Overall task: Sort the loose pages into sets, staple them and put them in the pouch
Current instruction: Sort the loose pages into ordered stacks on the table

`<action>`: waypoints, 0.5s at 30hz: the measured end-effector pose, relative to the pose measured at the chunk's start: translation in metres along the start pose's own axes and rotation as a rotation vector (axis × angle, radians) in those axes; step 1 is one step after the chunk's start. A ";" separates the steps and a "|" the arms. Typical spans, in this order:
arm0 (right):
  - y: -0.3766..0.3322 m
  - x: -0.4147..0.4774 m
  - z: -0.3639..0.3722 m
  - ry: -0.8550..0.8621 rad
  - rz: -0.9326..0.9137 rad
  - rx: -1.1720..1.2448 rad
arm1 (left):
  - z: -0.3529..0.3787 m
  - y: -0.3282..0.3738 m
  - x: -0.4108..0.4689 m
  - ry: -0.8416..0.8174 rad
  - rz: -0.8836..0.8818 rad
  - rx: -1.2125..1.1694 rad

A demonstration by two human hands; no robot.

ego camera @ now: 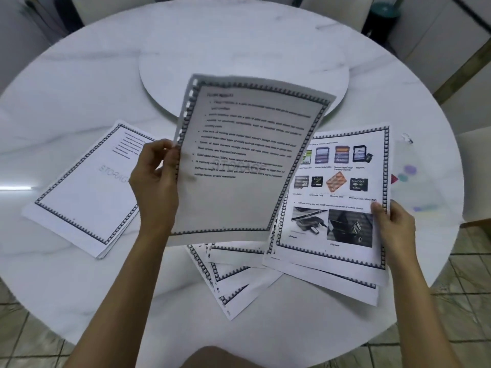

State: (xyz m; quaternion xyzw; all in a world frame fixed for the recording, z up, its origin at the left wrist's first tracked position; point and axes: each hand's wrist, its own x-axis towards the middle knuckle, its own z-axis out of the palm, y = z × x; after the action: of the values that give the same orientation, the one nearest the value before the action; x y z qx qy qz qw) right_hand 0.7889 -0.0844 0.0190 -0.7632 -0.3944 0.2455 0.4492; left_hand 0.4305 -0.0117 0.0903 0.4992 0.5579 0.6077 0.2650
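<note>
Fanned loose pages: lying nearest, on the table edge, partly under the items below.
Right hand: pinching the right edge of a picture page, thumb on top, atop more sheets.
Left hand: fingers gripping the left edge of a text page, holding it tilted above the table.
Sorted stack: lying flat, left.
Clear pouch: lying right, just beside the picture page.
Round turntable: sitting at centre, farthest.
</note>
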 end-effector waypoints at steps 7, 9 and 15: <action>-0.012 -0.012 0.012 -0.088 0.042 0.184 | 0.034 -0.009 -0.009 -0.079 -0.284 -0.158; -0.014 -0.017 0.015 -0.147 0.046 0.234 | 0.048 -0.021 -0.022 -0.140 -0.382 -0.151; -0.020 -0.028 0.031 -0.239 0.068 0.332 | 0.067 -0.050 -0.065 -0.257 -0.550 0.066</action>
State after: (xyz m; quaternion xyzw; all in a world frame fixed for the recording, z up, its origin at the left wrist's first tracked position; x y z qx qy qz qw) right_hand 0.7427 -0.0866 0.0222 -0.6572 -0.3728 0.4107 0.5102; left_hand 0.5022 -0.0292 0.0153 0.4106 0.6534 0.4265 0.4718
